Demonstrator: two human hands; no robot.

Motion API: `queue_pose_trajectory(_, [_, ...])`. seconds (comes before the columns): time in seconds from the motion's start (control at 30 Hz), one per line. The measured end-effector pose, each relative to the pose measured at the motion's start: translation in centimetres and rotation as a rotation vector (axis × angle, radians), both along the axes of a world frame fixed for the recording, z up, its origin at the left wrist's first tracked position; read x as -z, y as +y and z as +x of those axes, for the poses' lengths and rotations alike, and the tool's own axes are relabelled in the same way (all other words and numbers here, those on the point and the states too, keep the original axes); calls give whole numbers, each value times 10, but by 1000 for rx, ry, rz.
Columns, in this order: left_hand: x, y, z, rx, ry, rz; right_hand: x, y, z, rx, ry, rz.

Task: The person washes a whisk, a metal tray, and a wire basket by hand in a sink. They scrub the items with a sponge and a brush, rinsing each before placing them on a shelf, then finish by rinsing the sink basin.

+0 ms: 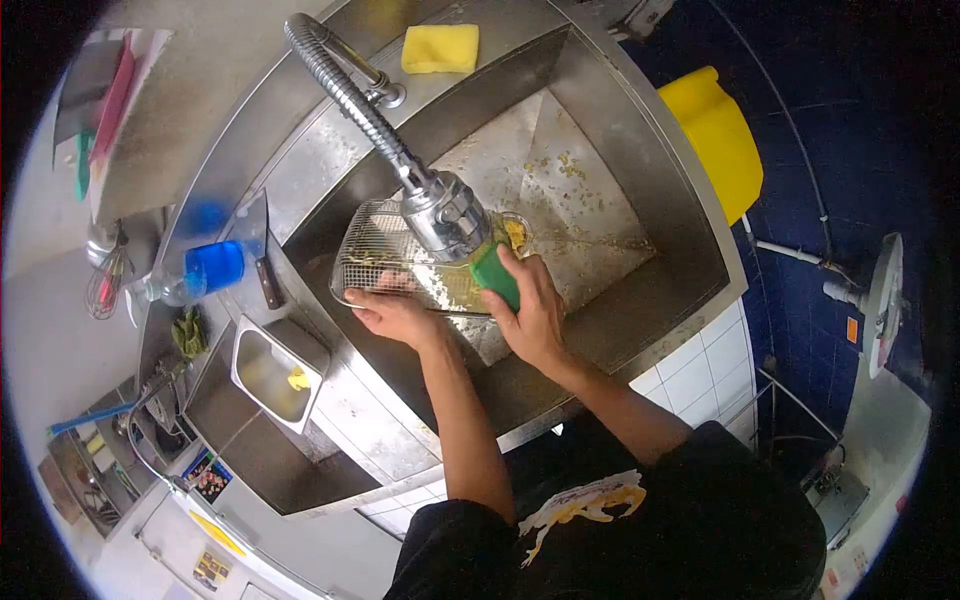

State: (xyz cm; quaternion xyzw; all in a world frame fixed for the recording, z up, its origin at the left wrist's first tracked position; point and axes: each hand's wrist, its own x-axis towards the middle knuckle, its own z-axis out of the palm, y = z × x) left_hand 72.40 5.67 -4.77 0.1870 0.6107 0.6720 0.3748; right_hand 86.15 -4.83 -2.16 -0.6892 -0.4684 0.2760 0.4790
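My left hand [393, 316] grips the near left edge of a wire mesh basket [372, 240], its fingers partly behind the mesh. The basket is held over the sink [590, 215], below the metal spray head [440, 215] of the hose faucet. In my right hand [533, 312] is a green scouring sponge [495, 277], against or very close to the basket's right part. The spray head hides part of the basket. Small yellowish food bits lie on the sink bottom.
A yellow sponge [440, 49] rests on the sink's back ledge. To the left are a knife [268, 283], a bottle of blue liquid [213, 268] and a metal container [275, 375] in front of a second basin [225, 410]. A yellow bin [715, 140] stands at the right.
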Motion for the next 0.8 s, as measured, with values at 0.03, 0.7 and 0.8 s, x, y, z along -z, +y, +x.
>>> queue_pose_trajectory(0.03, [-4, -1, 7, -3, -1, 2, -7, 3, 0, -47, -138, -23])
queue_pose_trajectory(0.7, [-9, -9, -6, 290, 120, 68, 62, -14, 53, -396, -572, 7])
queue_pose_trajectory(0.8, [-50, 4, 6, 209, 53, 28, 69, -35, 75, -302, -417, -104])
